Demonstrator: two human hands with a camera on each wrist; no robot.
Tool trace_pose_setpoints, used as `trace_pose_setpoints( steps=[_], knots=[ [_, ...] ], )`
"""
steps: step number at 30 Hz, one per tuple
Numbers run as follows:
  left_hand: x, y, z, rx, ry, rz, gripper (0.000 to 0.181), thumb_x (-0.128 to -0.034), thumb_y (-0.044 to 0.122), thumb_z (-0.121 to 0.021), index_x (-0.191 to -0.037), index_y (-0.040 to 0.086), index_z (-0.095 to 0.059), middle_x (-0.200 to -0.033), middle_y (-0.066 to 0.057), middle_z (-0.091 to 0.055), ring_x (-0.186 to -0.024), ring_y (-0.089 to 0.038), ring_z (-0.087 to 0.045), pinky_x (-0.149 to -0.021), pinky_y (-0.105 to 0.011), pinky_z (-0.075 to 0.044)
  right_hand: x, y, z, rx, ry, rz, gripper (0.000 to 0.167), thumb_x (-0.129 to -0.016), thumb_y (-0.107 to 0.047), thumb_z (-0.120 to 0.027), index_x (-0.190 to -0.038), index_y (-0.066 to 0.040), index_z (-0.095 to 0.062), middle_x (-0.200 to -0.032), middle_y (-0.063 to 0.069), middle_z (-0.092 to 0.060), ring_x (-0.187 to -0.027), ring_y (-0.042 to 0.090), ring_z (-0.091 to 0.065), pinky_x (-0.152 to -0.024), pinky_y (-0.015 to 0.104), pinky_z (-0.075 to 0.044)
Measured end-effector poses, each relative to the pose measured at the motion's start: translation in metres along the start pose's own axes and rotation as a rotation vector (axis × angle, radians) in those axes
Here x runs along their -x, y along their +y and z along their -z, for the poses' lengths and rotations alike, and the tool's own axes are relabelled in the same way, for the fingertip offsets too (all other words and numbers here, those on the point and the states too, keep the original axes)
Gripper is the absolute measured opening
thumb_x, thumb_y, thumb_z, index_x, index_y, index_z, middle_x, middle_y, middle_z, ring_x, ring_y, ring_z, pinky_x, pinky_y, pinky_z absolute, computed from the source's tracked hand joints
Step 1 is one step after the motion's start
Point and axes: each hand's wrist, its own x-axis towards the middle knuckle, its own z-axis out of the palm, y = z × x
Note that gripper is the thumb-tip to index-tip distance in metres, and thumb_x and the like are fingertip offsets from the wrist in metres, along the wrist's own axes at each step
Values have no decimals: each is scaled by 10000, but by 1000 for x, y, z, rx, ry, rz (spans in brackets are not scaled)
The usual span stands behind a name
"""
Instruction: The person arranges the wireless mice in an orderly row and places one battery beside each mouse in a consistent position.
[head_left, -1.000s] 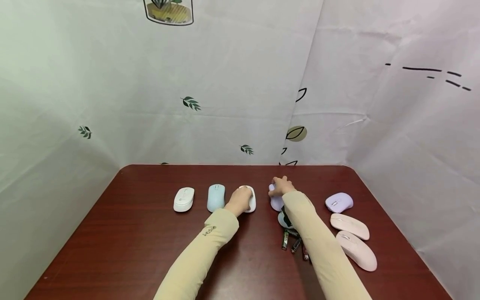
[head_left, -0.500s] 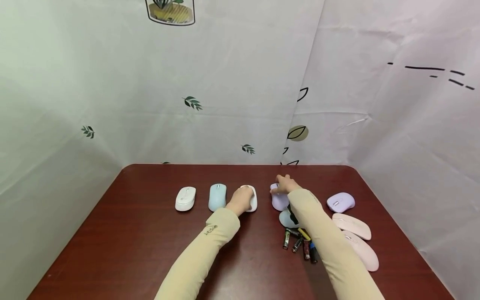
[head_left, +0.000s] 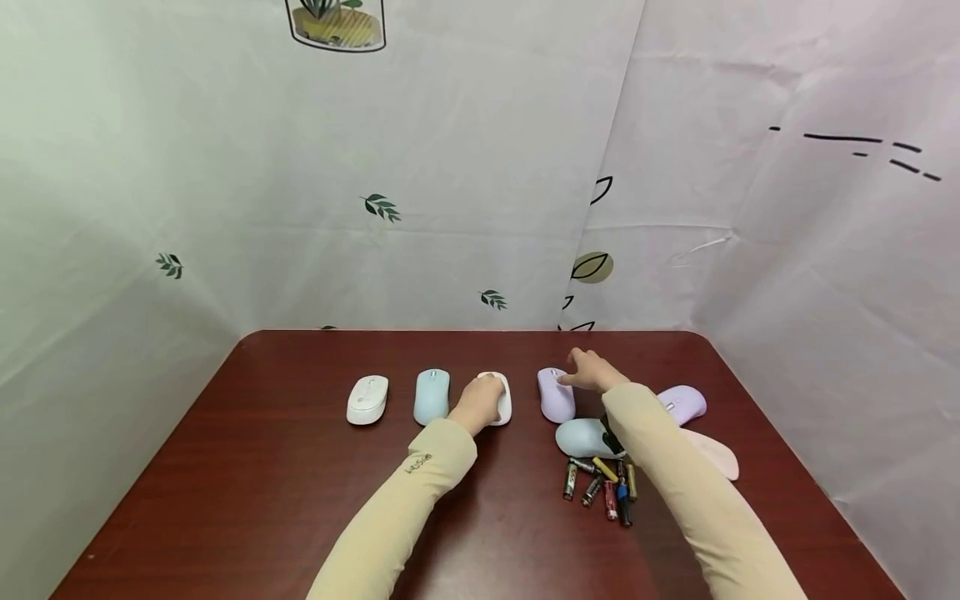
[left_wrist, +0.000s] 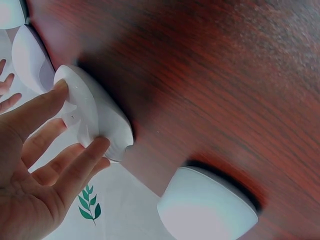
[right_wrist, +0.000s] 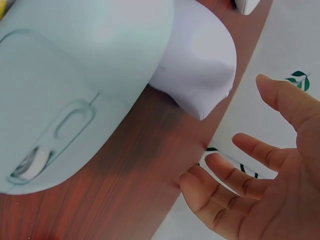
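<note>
My left hand [head_left: 480, 403] grips a white computer mouse [left_wrist: 95, 107] on the table. The left wrist view shows the thumb and a finger against its side and end. My right hand [head_left: 592, 370] is apart from the purple mouse [head_left: 557, 397], just to its right. In the right wrist view its fingers [right_wrist: 250, 167] are spread and loosely bent, with nothing between them. A light blue mouse [right_wrist: 75, 100] lies below the purple one, its right end partly covered by the right wrist and a dark strap in the head view.
Left of my left hand lie a light blue mouse [head_left: 431, 397] and a white mouse [head_left: 367, 400]. Several batteries [head_left: 600, 487] are heaped near the right forearm. Another purple mouse [head_left: 684, 403] and a pale pink mouse [head_left: 716, 454] lie at the right, partly behind the sleeve.
My right hand has let go of the purple mouse and drawn off to the right. The forearm now uncovers more batteries and covers a pink mouse. My left hand stays on the white mouse.
</note>
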Motion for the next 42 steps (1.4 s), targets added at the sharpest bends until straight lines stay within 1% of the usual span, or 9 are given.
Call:
trace_pose_setpoints(
  steps=[6,12,17,23,26,30,34,39,42],
  knots=[
    [-1,-1,0,14,-21,11,345,-704,81,-806,-1022,14,-690,-1054,-133,-673,-994,-280,-632,-856,-353,-506,13,7,7,-18,-54,-4,487,-914,-251,-580,-1261,57,-433,-1188,295,-506,-787,272,-539,-563,325,-451],
    [4,-2,-1,4,-6,31,341,-696,85,-812,-1006,23,-685,-1076,-175,-637,-967,-327,-629,-778,-404,-528,34,5,4,59,-161,3,395,-899,-246,-607,-1134,54,-504,-1100,247,-571,-806,269,-562,-604,365,-489],
    [11,0,1,-27,24,63,300,-706,91,-802,-981,46,-692,-1028,-156,-646,-912,-335,-630,-715,-433,-532,48,2,2,107,-155,33,350,-880,-238,-634,-1061,46,-537,-992,198,-599,-848,266,-570,-723,386,-482],
    [15,-1,5,-31,30,36,359,-756,126,-768,-1100,65,-686,-1100,-158,-650,-976,-332,-631,-742,-436,-536,58,4,-3,78,-164,32,358,-880,-235,-639,-1098,26,-529,-981,177,-565,-778,235,-557,-508,321,-473],
    [16,-4,7,-9,56,11,366,-779,145,-751,-1132,80,-683,-1145,-148,-652,-1003,-327,-631,-759,-437,-538,62,4,-6,50,-165,29,344,-877,-232,-642,-1091,9,-525,-993,178,-531,-765,235,-547,-481,310,-465],
    [18,-10,11,37,92,-24,316,-802,148,-734,-1104,69,-693,-1117,-131,-665,-991,-321,-630,-779,-427,-532,64,4,-12,2,-152,-16,349,-875,-227,-648,-1104,-4,-507,-1055,227,-467,-787,269,-548,-516,348,-505],
    [22,-20,15,72,142,-62,340,-823,137,-715,-1151,61,-664,-1135,-138,-644,-1010,-323,-618,-809,-415,-523,67,3,-19,-15,-122,-94,414,-878,-234,-646,-1173,4,-479,-1150,310,-402,-833,378,-553,-557,412,-538],
    [24,-40,22,119,242,-72,382,-837,107,-691,-1212,67,-629,-1166,-152,-618,-1012,-339,-609,-781,-438,-522,72,3,-29,89,-85,-140,592,-901,-351,-603,-1289,62,-431,-1243,384,-381,-1004,531,-501,-817,558,-453],
    [27,-54,28,113,260,-48,380,-846,117,-682,-1220,81,-627,-1151,-149,-616,-1001,-335,-610,-769,-448,-522,75,2,-36,151,-70,-124,689,-909,-416,-570,-1329,101,-392,-1266,401,-390,-1073,553,-466,-915,600,-371]
  ],
)
